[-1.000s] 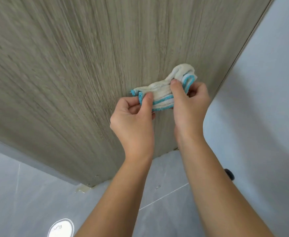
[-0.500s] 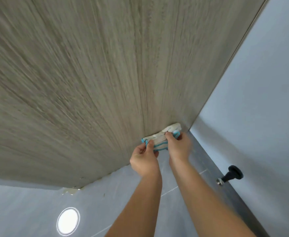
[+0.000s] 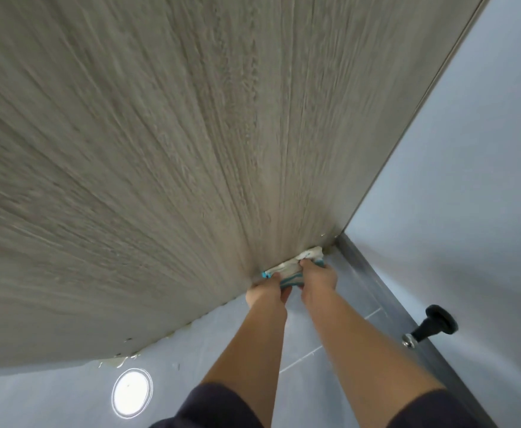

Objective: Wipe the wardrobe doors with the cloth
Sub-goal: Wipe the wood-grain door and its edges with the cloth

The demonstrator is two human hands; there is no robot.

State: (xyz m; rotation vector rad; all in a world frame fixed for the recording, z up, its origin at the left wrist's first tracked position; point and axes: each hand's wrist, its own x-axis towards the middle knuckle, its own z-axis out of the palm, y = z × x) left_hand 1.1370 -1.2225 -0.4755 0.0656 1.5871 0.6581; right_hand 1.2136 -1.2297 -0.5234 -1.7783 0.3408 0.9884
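The wardrobe door (image 3: 191,149) is a tall grey-brown wood-grain panel filling most of the view. A white cloth with blue edging (image 3: 296,267) is pressed against the door's bottom right corner, just above the floor. My left hand (image 3: 266,291) grips the cloth's left part and my right hand (image 3: 317,278) grips its right part. Both arms reach far down, and the fingers hide much of the cloth.
A pale wall (image 3: 469,180) meets the door on the right, with a dark skirting board (image 3: 376,288). A black door stopper (image 3: 432,325) sticks out from the skirting. The glossy grey tiled floor (image 3: 67,396) reflects a round ceiling light (image 3: 132,392).
Both hands have slid the cloth down the door from about mid-height to its bottom right corner by the floor. The view has pulled back and the door stopper has come into sight.
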